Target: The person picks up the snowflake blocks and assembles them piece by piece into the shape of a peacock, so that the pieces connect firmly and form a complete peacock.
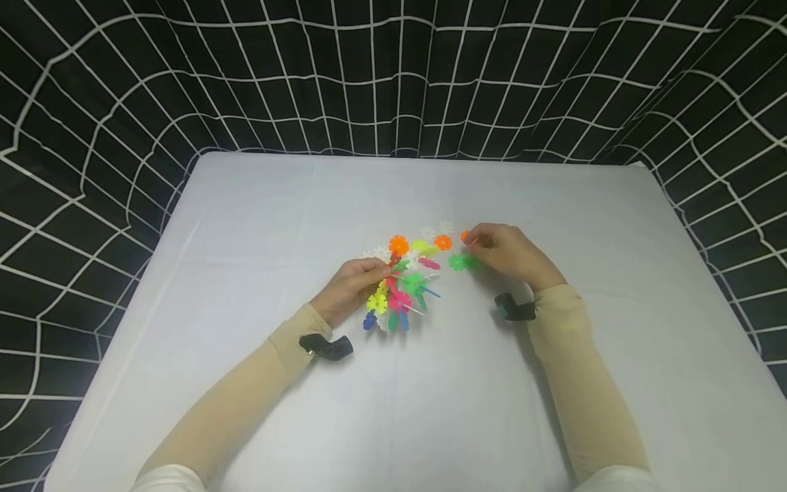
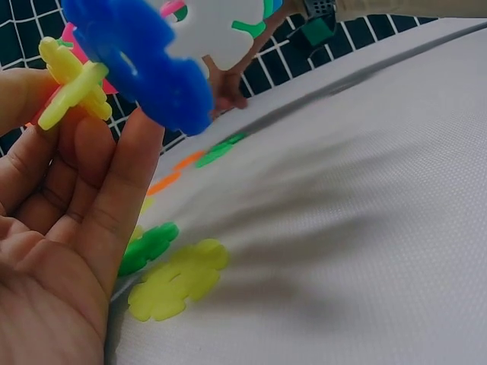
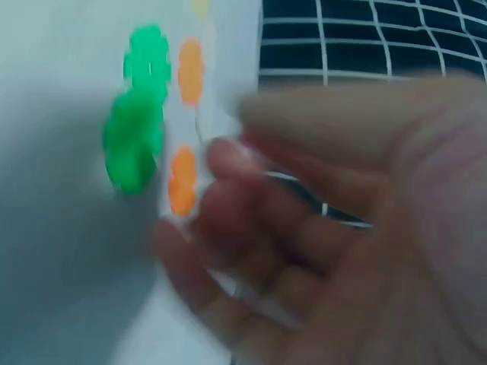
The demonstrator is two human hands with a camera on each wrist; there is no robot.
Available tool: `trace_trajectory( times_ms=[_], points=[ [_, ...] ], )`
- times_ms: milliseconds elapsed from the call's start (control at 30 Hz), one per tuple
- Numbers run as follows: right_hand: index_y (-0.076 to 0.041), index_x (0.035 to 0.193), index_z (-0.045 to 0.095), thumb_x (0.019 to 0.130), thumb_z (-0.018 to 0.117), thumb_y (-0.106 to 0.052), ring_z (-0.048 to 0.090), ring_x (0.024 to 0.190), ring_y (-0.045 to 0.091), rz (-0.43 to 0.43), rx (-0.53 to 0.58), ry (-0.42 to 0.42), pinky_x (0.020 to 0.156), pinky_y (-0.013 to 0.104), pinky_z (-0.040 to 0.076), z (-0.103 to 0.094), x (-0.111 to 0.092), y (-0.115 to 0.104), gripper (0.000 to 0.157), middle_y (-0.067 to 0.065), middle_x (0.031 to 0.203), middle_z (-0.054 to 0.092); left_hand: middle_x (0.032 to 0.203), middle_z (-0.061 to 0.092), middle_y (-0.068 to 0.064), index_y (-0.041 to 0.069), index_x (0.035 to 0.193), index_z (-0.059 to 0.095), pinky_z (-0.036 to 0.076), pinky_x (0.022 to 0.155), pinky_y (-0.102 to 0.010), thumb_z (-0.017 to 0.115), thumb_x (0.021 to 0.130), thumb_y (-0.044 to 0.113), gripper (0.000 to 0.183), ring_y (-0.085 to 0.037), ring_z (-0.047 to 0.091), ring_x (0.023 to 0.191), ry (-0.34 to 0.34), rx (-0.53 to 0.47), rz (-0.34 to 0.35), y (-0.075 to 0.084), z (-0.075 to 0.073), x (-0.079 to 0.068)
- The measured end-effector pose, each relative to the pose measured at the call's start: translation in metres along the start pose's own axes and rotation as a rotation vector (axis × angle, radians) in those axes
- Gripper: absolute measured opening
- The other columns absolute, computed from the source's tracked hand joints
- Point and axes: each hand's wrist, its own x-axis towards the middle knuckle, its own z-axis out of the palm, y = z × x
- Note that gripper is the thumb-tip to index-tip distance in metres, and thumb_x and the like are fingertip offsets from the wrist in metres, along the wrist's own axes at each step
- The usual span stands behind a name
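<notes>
My left hand (image 1: pixel 353 283) pinches a cluster of interlocking snowflake discs (image 1: pixel 399 301) between thumb and fingers, raised over the table. The cluster mixes pink, green, yellow, white and blue pieces joined at angles. In the left wrist view a blue disc (image 2: pixel 141 65) stands out in front, and a yellow piece (image 2: pixel 76 87) sits by the fingertips. My right hand (image 1: pixel 507 253) hovers at the right end of the loose pieces, its fingers loosely curled and blurred. Its fingertips are near an orange disc (image 3: pixel 182 181), beside two overlapping green discs (image 3: pixel 133 144).
More loose discs lie past the cluster: an orange disc (image 1: pixel 398 245), another orange disc (image 1: pixel 443 242), a pink disc (image 1: pixel 428 262), yellow and white ones. They rest on a white-covered table (image 1: pixel 393 417). A black curtain with white grid lines (image 1: pixel 369 82) hangs behind it.
</notes>
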Motion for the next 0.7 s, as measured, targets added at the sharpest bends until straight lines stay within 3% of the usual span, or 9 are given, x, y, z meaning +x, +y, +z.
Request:
trace_trajectory(
  times_ms=[167,333,433,567,700],
  points=[
    [-0.006,0.133,0.059,0.092,0.068,-0.016,0.055,0.113,0.033,0.007,-0.189,-0.103,0.104,0.055,0.047,0.001,-0.004,0.002,0.043,0.018,0.123,0.059,0.105,0.062,0.005,0.02,0.092,0.074,0.049,0.097,-0.018,0.053,0.102,0.01,0.025,-0.012,0.053,0.111,0.001,-0.01,-0.02,0.0,0.0,0.0],
    [-0.004,0.125,0.059,0.093,0.067,-0.014,0.053,0.108,0.031,0.028,-0.191,-0.079,0.103,0.052,0.048,0.004,-0.001,0.004,0.034,0.015,0.118,0.06,0.103,0.063,0.005,0.019,0.093,0.073,0.049,0.095,-0.018,0.054,0.101,0.01,0.023,-0.011,0.054,0.108,-0.007,-0.009,-0.018,0.0,-0.001,-0.001],
    [-0.006,0.122,0.059,0.096,0.064,-0.012,0.056,0.106,0.032,-0.012,-0.114,-0.03,0.102,0.05,0.048,0.003,-0.002,0.002,0.027,0.016,0.116,0.063,0.096,0.062,0.005,0.018,0.091,0.073,0.05,0.091,-0.02,0.054,0.101,0.01,0.023,-0.012,0.054,0.1,-0.032,0.023,-0.012,-0.001,-0.001,-0.001],
    [-0.01,0.12,0.066,0.097,0.062,-0.009,0.065,0.096,0.029,-0.13,0.113,0.037,0.096,0.044,0.051,0.003,-0.007,-0.012,0.023,0.013,0.109,0.069,0.088,0.06,0.005,0.018,0.089,0.073,0.048,0.088,-0.023,0.053,0.101,0.009,0.025,-0.014,0.053,0.094,-0.085,0.084,0.006,-0.003,-0.002,-0.001],
    [-0.012,0.112,0.072,0.096,0.064,-0.008,0.065,0.098,0.022,-0.235,0.272,0.041,0.092,0.042,0.056,0.007,-0.013,-0.031,0.018,0.008,0.106,0.072,0.087,0.059,0.006,0.019,0.088,0.073,0.047,0.088,-0.025,0.052,0.1,0.008,0.027,-0.014,0.052,0.091,-0.115,0.107,0.024,-0.003,-0.002,0.0]
  ],
)
